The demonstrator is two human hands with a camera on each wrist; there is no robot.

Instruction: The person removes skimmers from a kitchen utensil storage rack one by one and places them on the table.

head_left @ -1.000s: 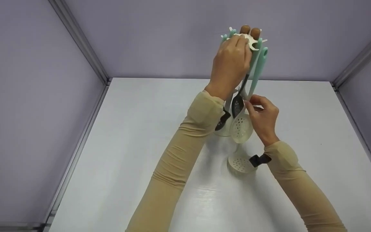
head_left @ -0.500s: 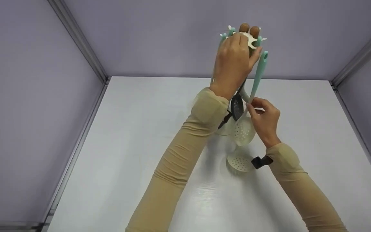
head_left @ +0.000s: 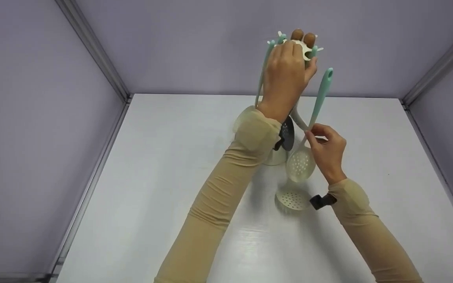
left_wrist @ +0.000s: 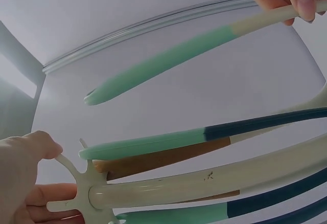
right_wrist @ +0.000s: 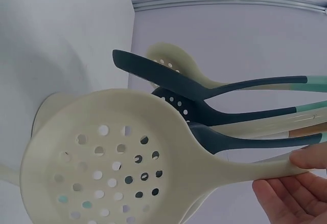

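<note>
- Two hands work at a white utensil rack (head_left: pixel 304 50) on the white table (head_left: pixel 163 165); its base is mostly hidden behind the left sleeve (head_left: pixel 226 184).
- One cream skimmer (head_left: pixel 300 164) with a mint handle is off the rack, just beside it — the right hand (head_left: pixel 326 147) pinches its neck with curled fingers.
- At least three dark-headed utensils (right_wrist: pixel 204 114) hang behind; the exact count is unclear.
- Left hand (head_left: pixel 285 78) grips the rack's star-shaped top, fingers curled over it.
- One perforated disc (head_left: pixel 291 198) lies on the table — its identity is hard to make out.
</note>
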